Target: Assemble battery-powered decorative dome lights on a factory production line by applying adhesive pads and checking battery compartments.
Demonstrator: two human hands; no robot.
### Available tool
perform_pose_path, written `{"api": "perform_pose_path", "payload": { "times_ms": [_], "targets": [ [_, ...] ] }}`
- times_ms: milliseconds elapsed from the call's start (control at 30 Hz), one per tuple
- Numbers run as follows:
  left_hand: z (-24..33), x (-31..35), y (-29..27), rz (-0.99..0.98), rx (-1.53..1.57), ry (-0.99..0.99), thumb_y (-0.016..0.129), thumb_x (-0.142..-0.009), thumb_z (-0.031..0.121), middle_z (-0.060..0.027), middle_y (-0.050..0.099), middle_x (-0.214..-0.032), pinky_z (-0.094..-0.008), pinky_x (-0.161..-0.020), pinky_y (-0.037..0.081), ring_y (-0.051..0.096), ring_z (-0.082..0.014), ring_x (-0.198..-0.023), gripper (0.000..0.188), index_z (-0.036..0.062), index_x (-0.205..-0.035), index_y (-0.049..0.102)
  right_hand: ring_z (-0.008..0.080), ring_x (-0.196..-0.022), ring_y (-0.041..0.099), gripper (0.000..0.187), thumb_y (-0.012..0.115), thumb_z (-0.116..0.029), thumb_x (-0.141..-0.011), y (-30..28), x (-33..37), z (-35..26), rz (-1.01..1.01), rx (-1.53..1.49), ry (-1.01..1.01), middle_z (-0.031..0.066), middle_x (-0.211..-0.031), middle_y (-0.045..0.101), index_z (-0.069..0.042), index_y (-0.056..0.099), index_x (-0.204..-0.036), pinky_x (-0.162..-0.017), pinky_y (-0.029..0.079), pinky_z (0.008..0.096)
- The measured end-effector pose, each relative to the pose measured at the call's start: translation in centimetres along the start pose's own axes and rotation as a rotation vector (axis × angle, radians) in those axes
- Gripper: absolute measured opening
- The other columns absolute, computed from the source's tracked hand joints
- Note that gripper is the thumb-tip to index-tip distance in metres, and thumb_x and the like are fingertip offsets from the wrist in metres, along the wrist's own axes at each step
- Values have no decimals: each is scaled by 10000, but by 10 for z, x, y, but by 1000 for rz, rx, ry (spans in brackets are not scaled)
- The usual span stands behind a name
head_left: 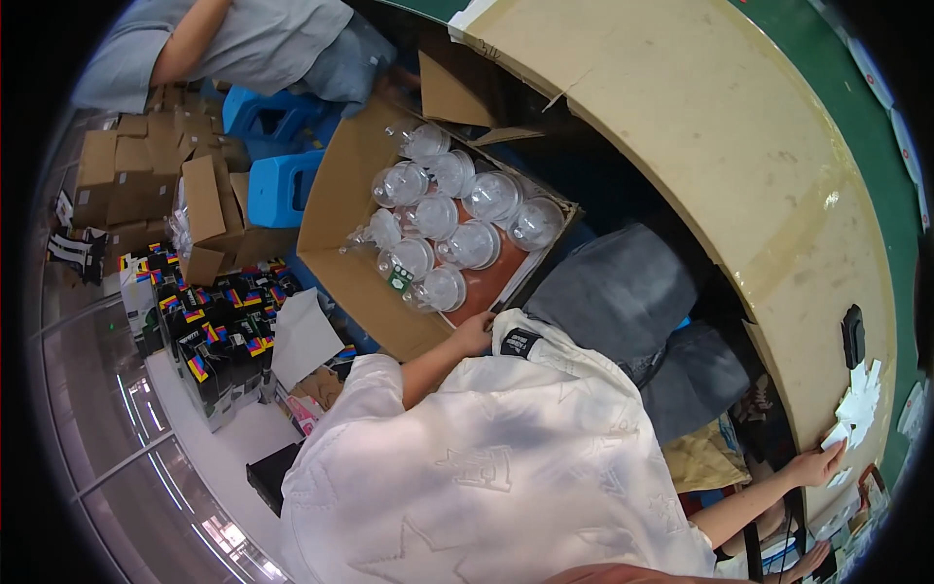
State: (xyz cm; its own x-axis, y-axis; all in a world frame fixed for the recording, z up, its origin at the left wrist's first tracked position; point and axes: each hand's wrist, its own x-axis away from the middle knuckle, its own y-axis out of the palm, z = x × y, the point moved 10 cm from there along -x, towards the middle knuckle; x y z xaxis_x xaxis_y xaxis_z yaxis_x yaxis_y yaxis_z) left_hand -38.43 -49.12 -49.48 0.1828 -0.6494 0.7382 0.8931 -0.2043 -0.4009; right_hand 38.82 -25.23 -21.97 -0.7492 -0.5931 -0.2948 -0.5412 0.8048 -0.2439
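White shirt (pixel 477 467), right hand (pixel 817 465) outstretched

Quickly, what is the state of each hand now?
Left hand: at the edge of the cardboard box; grip cannot be told.
Right hand: touching the white pieces; whether pinching one cannot be told.

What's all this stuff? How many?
Open box: one, brown, upper middle
Domes: about ten, clear, in open box
Cartons: several, brown, upper left
Stools: two, blue, upper left
Packs: many, black and multicoloured, left
Table: one, tan, right
Pieces: several, white, on table
Small object: one, black, on table
Co-worker: one, grey-blue clothes, upper left
Trousers: one pair, grey, middle
Shirt: one, white, lower middle
Left hand: one, bare, by open box
Right hand: one, bare, touching pieces
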Motion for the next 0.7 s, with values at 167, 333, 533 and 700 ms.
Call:
{"api": "perform_pose_path", "payload": {
  "times_ms": [167, 333, 533, 700],
  "targets": [
    [-32, -1, 8, -7, 183, -120, 665, -832, 224, -152, 691, -947, -354, -788, 507, 664, -248, -871, 369, 10, -1128, 614, 200, -901, 628, 283, 602, -119, -948, 7, 1, -5, -21, 20, -65, 123, -1100, 653, 73, 634, -1154, -798, 524, 288],
    [-25, -4, 4, -10, 89, -116, 669, -836, 225, -148, 693, -938, -358, -784, 510, 667, -247, -867, 357, 18, -1122, 619, 186, -876, 633, 268, 605, -120, -949, 6, 1, -4, -47, 27, -69, 114, -1083, 661, 61, 643, -1143, -789, 521, 283],
    [22, -22, -3, -157, -21, -82, 703, -793, 214, -176, 687, -1024, -365, -824, 511, 669, -285, -921, 494, 7, -1223, 576, 188, -882, 624, 280, 597, -120, -951, 11, 7, -12, -31, 21, -68, 122, -1070, 659, 71, 633, -1152, -809, 512, 288],
    [110, -47, -35, -64, -146, 47, 714, -779, 235, -217, 658, -1106, -379, -869, 502, 653, -322, -981, 577, -30, -1259, 535, 186, -841, 625, 283, 594, -132, -956, 12, 10, -18, -27, 82, -123, 124, -1062, 661, 65, 632, -1156, -786, 510, 287]
  ]
}}
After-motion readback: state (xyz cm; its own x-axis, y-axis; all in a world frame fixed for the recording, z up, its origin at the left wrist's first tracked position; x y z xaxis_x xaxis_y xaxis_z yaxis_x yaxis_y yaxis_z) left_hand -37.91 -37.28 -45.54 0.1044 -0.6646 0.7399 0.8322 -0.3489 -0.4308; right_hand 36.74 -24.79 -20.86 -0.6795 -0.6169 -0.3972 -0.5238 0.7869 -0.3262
